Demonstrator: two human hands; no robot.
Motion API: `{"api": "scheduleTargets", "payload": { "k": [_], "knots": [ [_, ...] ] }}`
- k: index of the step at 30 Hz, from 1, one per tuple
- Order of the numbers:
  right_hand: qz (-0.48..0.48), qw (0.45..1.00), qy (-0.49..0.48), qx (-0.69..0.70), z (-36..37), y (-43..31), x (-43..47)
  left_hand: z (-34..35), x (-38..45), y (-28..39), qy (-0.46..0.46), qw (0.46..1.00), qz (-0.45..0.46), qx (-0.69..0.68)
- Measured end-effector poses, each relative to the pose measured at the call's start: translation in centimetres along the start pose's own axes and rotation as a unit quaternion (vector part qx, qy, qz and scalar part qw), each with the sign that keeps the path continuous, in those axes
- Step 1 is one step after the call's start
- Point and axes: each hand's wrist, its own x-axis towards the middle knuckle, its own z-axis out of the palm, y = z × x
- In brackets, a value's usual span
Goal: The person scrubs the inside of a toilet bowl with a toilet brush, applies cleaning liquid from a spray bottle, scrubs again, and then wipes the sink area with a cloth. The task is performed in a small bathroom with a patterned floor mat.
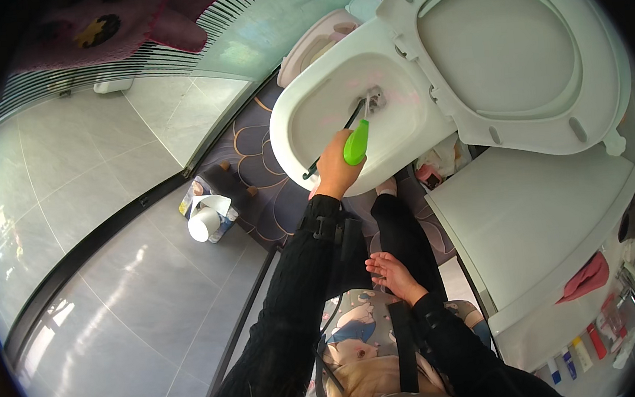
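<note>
My left hand [338, 163] is closed around a green-handled brush [357, 142], held over the bowl of a white toilet [303, 124]. The brush's pale shaft points down towards the drain opening. A dark, thin stick-like tool [353, 114] also runs across the bowl, passing by the same hand; whether the hand grips it too cannot be told. Pinkish patches show on the bowl's inner wall. The toilet seat and lid [499, 55] are raised. My right hand [393, 275] hovers near my lap, fingers apart and slightly curled, with nothing in it.
A toilet roll [205, 224] stands on a small dark stool [227, 191] at the left. A pink basin [305, 48] lies behind the toilet. At the right is a white counter [527, 227] with a pink cloth [585, 278] and several tubes. A glass partition with a dark frame curves at the left.
</note>
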Motion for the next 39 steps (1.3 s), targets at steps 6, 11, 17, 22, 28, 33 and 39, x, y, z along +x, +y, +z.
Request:
{"api": "scheduleTargets", "payload": {
  "k": [6, 11, 17, 22, 28, 33, 39],
  "knots": [
    [-0.003, 1.0, 0.004, -0.004, 0.1, 0.0, 0.0, -1.1, -1.7, -0.9, 0.076, 0.985, -0.084, 0.131],
    [-0.002, 1.0, 0.008, 0.006, 0.2, 0.2, 0.1, -2.2, -2.9, -2.9, 0.127, 0.978, -0.051, 0.161],
    [0.0, 1.0, 0.007, 0.013, 0.0, 0.5, 0.2, -2.8, -3.7, -4.3, 0.057, 0.979, -0.088, 0.176],
    [0.003, 1.0, 0.006, 0.016, 0.1, 0.7, 0.1, -2.3, -3.7, -3.8, 0.091, 0.987, 0.02, 0.132],
    [0.004, 1.0, 0.008, 0.013, 0.2, 0.7, 0.2, -2.5, -4.3, -3.0, 0.069, 0.98, -0.052, 0.181],
    [0.003, 1.0, 0.001, 0.015, 0.3, 0.7, 0.2, -3.6, -5.3, -3.2, 0.062, 0.973, -0.116, 0.188],
    [0.004, 1.0, 0.006, 0.019, 0.3, 0.9, 0.3, -3.4, -5.4, -3.9, -0.016, 0.946, -0.211, 0.247]
  ]
}}
